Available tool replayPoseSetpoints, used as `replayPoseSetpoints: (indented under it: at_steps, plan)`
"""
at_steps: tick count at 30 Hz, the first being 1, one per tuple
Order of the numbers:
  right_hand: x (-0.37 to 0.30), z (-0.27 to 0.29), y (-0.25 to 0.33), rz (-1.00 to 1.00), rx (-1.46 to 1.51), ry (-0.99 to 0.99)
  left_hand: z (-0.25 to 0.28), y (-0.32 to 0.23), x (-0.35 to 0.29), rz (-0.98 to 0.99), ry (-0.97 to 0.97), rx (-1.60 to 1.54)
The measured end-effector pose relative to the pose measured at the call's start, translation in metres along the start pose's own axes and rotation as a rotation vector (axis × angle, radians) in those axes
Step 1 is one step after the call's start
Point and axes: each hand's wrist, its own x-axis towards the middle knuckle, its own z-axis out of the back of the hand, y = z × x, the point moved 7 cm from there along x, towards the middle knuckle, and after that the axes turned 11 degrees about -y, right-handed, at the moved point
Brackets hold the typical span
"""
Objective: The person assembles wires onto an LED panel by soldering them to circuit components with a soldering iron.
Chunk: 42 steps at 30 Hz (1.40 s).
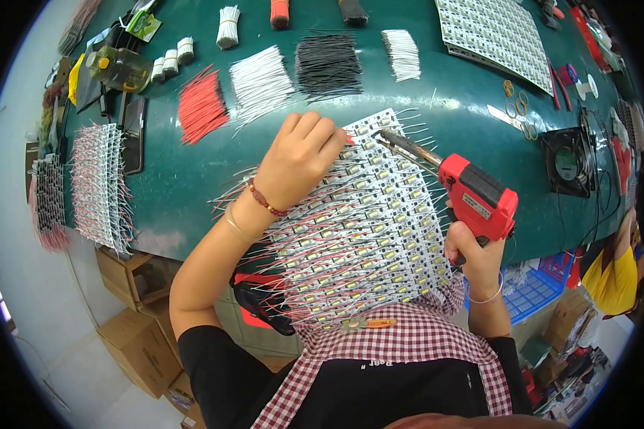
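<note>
My right hand (pixel 476 250) is closed around the grip of a red and black soldering gun (pixel 476 196). Its dark metal tip (pixel 390 137) reaches to the upper part of a white circuit board panel (pixel 361 214), which lies in front of me. The panel carries rows of small yellowish components, and red and white wires stick out along both its sides. Over the panel's upper left edge, my left hand (pixel 304 150) is closed with its fingers pinched together. A bit of red shows at its fingertips, probably wire, but the fingers mostly hide it.
Beyond the panel lie piles of red wires (pixel 202 107), white wires (pixel 262 86) and black wires (pixel 329 64). Another board panel (pixel 497 36) is at the far right, near a black fan (pixel 569 163). Wired panels (pixel 99 186) rest on the left. A person's yellow sleeve (pixel 612 282) shows at right.
</note>
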Motion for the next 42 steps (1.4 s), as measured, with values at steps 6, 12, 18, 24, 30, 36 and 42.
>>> replayPoseSetpoints:
  at_steps: [6, 12, 18, 24, 30, 36, 42]
  plan:
    - [-0.003, -0.001, -0.010, -0.031, -0.017, 0.049, -0.009, -0.017, -0.009, 0.020, 0.038, -0.048]
    - [-0.004, -0.004, -0.015, -0.066, -0.067, 0.076, -0.012, -0.015, -0.008, 0.058, 0.042, -0.070]
    - [-0.003, -0.005, -0.016, -0.070, -0.130, 0.088, -0.015, -0.016, -0.008, 0.037, 0.076, -0.029]
    - [-0.004, -0.005, -0.015, 0.013, -0.207, 0.089, -0.013, -0.017, -0.005, 0.023, 0.084, -0.029]
    - [-0.008, -0.004, -0.012, 0.019, -0.153, 0.061, -0.014, -0.017, -0.004, 0.015, 0.096, -0.034]
    - [-0.009, -0.006, -0.001, 0.048, -0.109, 0.026, -0.014, -0.016, -0.004, -0.001, 0.126, -0.017]
    - [-0.019, 0.005, -0.011, -0.056, -0.027, 0.014, -0.010, -0.014, -0.004, -0.013, 0.110, -0.028]
